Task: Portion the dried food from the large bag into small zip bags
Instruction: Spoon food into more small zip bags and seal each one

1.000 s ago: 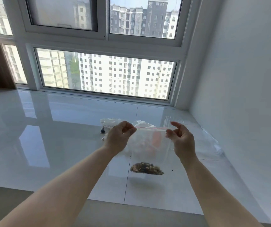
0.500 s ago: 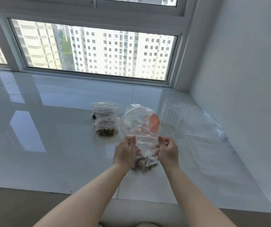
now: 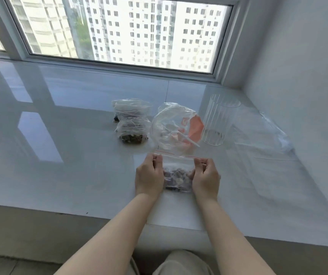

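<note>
Clear zip bag [image 3: 178, 171] between both hands

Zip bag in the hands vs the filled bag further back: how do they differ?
The zip bag is pinched at its top corners by the left hand and right hand; the filled bag lies untouched. The zip bag sits nearer the edge, the filled bag nearer the window. Both are clear and hold dark dried food.

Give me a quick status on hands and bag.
Left hand and right hand pinch small zip bag on sill. Dried food inside. Nothing in the way.
</note>
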